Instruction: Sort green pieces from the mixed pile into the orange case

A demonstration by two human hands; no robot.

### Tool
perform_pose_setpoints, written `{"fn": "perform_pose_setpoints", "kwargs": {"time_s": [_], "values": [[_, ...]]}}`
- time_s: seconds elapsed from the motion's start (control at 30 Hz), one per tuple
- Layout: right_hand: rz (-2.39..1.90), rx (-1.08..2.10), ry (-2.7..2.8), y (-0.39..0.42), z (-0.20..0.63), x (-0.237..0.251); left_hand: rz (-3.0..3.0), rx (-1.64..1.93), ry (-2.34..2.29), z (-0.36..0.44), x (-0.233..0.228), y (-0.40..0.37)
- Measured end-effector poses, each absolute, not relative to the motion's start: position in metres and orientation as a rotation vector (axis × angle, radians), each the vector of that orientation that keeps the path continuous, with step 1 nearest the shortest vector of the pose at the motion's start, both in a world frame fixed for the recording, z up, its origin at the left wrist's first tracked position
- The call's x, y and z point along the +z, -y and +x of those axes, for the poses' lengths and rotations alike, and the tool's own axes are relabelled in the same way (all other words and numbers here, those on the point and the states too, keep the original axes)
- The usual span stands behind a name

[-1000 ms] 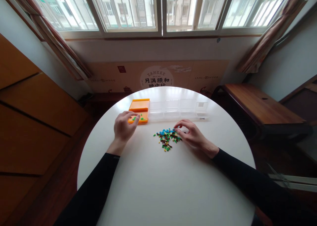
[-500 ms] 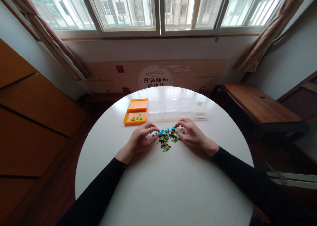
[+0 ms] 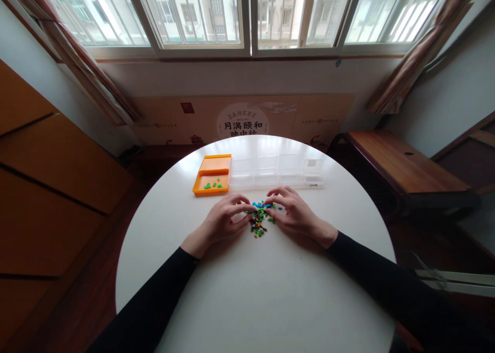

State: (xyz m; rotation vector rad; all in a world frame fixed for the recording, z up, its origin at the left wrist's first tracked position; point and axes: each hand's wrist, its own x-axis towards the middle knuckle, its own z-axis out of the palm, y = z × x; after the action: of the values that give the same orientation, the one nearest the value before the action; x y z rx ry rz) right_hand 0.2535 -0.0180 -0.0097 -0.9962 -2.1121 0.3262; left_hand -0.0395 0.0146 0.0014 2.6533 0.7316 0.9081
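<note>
A small heap of tiny building bricks [image 3: 258, 224], blue, green, brown and yellow, lies on the white round table [image 3: 255, 291]. At the heap's left edge is my left hand [image 3: 228, 214], thumb and fingers curved but apart, the tips touching the bricks. Across from it my right hand [image 3: 292, 212] reaches over the right side of the heap, its fingers also apart. Neither hand shows a brick gripped, though some fingertips are hidden among the pieces. Several green bricks [image 3: 208, 186] rest in the lower part of an orange tray [image 3: 197, 192] behind my left hand.
To the right of the orange tray stands a row of clear plastic boxes [image 3: 266, 177] with lids raised. A wooden bench [image 3: 390, 159] is beyond the table on the right, and an orange-brown cabinet [image 3: 50, 188] on the left. Windows [image 3: 201, 12] are ahead.
My right hand has shifted left over the heap, and my left hand has edged slightly right. The bricks lie closer together, with a blue one now apart on the right.
</note>
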Motion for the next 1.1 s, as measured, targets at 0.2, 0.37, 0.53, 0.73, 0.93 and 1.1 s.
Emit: {"fn": "perform_pose_setpoints", "kwargs": {"time_s": [0.2, 0.37, 0.53, 0.73, 0.93, 1.1], "values": [[-1.037, 0.229, 2.171, 0.016, 0.247, -0.017, 2.655, 0.906, -0.723, -0.037, -0.002, -0.016], [-1.049, 0.220, 2.149, 0.017, 0.244, -0.014, 2.660, 0.895, -0.730, -0.035, 0.000, -0.016], [-1.048, 0.227, 2.148, 0.019, 0.241, -0.012, 2.676, 0.900, -0.734, -0.033, 0.000, -0.016], [-1.039, 0.260, 2.143, 0.017, 0.241, -0.014, 2.691, 0.915, -0.721, -0.033, -0.004, -0.018], [-1.023, 0.269, 2.135, 0.016, 0.241, -0.016, 2.711, 0.899, -0.721, -0.033, -0.004, -0.018], [-1.018, 0.287, 2.085, 0.016, 0.241, -0.015, 2.697, 0.908, -0.726, -0.034, -0.003, -0.017]]}}
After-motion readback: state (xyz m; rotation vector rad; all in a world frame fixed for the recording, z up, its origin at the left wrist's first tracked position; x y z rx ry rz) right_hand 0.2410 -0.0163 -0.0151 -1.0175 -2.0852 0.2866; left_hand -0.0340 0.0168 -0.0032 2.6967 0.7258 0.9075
